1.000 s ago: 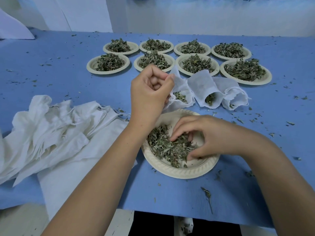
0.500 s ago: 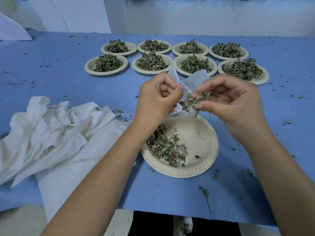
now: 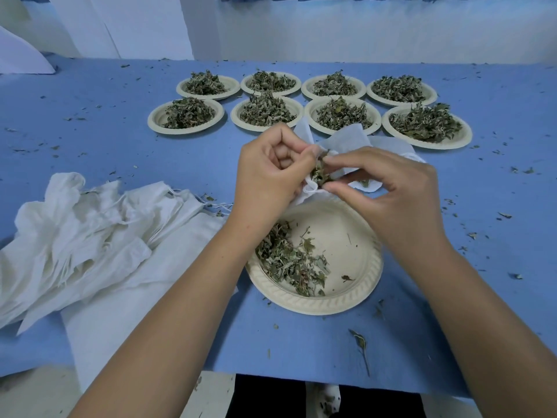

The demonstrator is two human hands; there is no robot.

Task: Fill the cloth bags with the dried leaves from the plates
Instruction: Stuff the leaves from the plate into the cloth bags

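My left hand [image 3: 271, 173] pinches the rim of a small white cloth bag [image 3: 304, 194] and holds its mouth up above the near paper plate [image 3: 346, 297]. My right hand [image 3: 388, 188] pinches a clump of dried leaves [image 3: 320, 171] right at the bag's mouth, fingertips touching the cloth. On the near plate, a loose heap of dried leaves [image 3: 289, 260] lies on the left half; its right half is bare. Most of the held bag is hidden behind my hands.
Several paper plates heaped with dried leaves [image 3: 262, 111] stand in two rows at the back. White bags [image 3: 352, 137] lie behind my hands. A pile of empty cloth bags [image 3: 90, 236] lies at the left. Leaf crumbs dot the blue tabletop [image 3: 105, 137]; its front edge is close.
My right hand left the near plate with a pinch of leaves, rose, and has now come in to the bag's mouth. My left hand kept holding the bag.
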